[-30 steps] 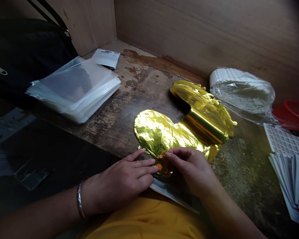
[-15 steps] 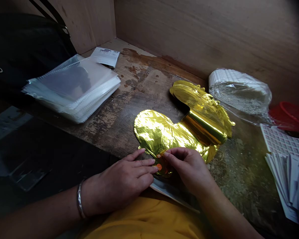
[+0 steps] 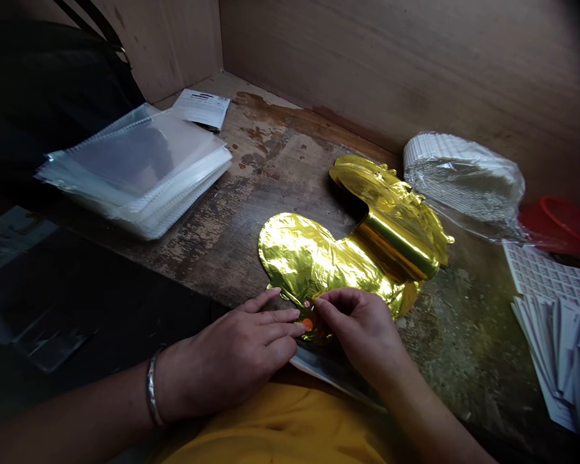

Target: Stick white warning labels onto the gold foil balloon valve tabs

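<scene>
A shiny gold foil balloon, flat and wrinkled, lies at the table's front edge, its far part folded over. My left hand rests with fingers stretched out on the balloon's near edge. Opposite it, my right hand pinches thumb and forefinger together at the same edge. A small pale tip shows by those fingertips, but what they hold is too small to make out. Between the hands sits an orange round spot on the foil, with a smaller printed orange mark just above it.
A stack of clear plastic sleeves lies at left, beside a white card packet and a dark bag. At right are a plastic-wrapped white ribbed bundle, a red basket, a printed sticker sheet and folded papers.
My right fingertips have shifted very slightly left along the balloon's edge, and a pale tip now shows there. The left hand stays in place; the view has moved a little.
</scene>
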The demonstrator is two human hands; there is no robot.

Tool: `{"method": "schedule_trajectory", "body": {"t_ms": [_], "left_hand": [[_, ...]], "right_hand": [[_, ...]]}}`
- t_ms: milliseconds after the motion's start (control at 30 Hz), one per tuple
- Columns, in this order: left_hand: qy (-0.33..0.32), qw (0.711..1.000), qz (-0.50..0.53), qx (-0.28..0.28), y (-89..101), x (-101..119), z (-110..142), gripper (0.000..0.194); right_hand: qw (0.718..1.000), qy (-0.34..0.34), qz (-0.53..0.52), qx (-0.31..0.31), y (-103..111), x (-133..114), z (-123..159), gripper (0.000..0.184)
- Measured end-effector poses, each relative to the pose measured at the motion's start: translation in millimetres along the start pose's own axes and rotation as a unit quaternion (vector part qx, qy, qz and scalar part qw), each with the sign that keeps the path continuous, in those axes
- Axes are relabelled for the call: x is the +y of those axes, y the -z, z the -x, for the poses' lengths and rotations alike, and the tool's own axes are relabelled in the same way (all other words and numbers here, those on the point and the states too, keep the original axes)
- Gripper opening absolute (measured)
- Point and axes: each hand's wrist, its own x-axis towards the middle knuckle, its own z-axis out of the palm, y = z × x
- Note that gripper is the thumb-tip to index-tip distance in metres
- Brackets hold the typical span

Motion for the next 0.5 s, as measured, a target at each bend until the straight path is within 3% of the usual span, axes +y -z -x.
{"method": "schedule_trajectory", "body": {"t_ms": [200, 333, 500], "left_hand": [[-0.002, 1.0, -0.008, -0.003, -0.4, 0.7, 0.6, 0.017], [-0.005, 1.0, -0.014, 0.025, -3.0, 1.7, -0.3, 0.016], [-0.035, 0.998, -0.044, 0.026, 4.8, -1.4, -10.8, 0.016]], "right_hand": [[0.997, 0.007, 0.075, 0.022, -1.9, -3.2, 0.1, 0.025], [0.995, 0.014, 0.096, 0.036, -3.4, -5.0, 0.5, 0.022], [0.985, 0.046, 0.159, 0.044, -6.4, -3.6, 0.5, 0.018]]}}
